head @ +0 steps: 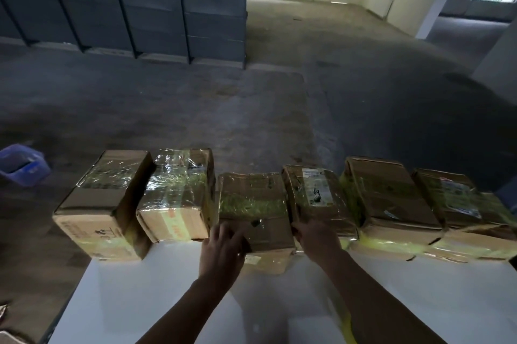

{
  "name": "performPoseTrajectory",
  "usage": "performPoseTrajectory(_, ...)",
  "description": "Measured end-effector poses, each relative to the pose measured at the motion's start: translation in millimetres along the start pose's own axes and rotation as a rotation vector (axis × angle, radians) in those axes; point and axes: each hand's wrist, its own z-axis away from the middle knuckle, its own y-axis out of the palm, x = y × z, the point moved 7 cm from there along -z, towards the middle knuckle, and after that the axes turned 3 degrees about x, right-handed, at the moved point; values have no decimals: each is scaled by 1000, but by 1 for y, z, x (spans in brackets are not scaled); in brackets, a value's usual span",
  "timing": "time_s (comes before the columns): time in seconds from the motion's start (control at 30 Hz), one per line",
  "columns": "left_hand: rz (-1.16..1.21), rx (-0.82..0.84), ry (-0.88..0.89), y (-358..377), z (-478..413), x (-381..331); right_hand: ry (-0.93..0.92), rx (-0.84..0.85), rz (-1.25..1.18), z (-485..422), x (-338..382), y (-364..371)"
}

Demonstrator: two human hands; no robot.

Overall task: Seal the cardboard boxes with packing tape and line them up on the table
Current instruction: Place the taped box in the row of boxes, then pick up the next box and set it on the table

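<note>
Head view: left hand (223,243) and right hand (316,237) clasp the third-from-left box (251,203) by its near corners on the tabletop (140,301).

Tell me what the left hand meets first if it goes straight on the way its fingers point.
The third box from the left. The left hand seems to rest at its near left corner, pointing across its top. Pushing on would press into that box, though depth is unclear.
</note>
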Motion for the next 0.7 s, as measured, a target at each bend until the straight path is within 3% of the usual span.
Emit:
performPoseTrajectory(0.1,39,-41,41,10,-8,2,8,49,7,-1,1,0)
performPoseTrajectory(0.2,2,66,6,23,-30,4,19,106,17,-4,1,-4)
performPoseTrajectory(0.37,-76,222,-23,20,-48,10,91,168,-171,-4,-4,-19)
performPoseTrajectory(0.43,-9,178,45,11,-44,9,123,150,-197,-3,-1,-26)
performPoseTrajectory(0.53,86,-38,208,-11,-33,10,146,76,-187,-4,16,-40)
performPoseTrajectory(0.6,108,-128,162,-28,-29,23,104,56,-175,-6,40,-50)
performPoseTrajectory(0.7,82,-143,-66,-45,-32,64,33,56,-265,-14,83,-55)
